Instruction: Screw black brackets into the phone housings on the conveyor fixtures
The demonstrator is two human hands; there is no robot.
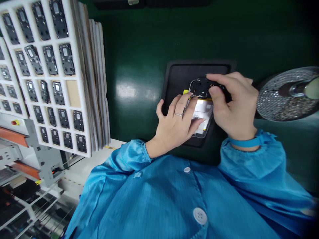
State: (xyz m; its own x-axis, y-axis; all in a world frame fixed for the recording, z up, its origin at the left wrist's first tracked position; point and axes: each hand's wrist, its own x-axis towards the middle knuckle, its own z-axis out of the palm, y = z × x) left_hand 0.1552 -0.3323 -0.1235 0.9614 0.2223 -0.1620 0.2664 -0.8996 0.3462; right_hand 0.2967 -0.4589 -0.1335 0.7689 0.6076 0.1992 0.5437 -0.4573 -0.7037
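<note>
Green mat point(139, 49), ctr frame: our left hand point(175, 124) lies flat, fingers open, on the phone point(203, 111), long axis up-down; right hand point(235, 106) pinches black part point(201, 87) at top end.

Desk layout
Pad point(179, 76) mid-desk point(139, 49), device point(203, 111) on it; part trays point(73, 93) left, round dish point(259, 106) right.
</note>
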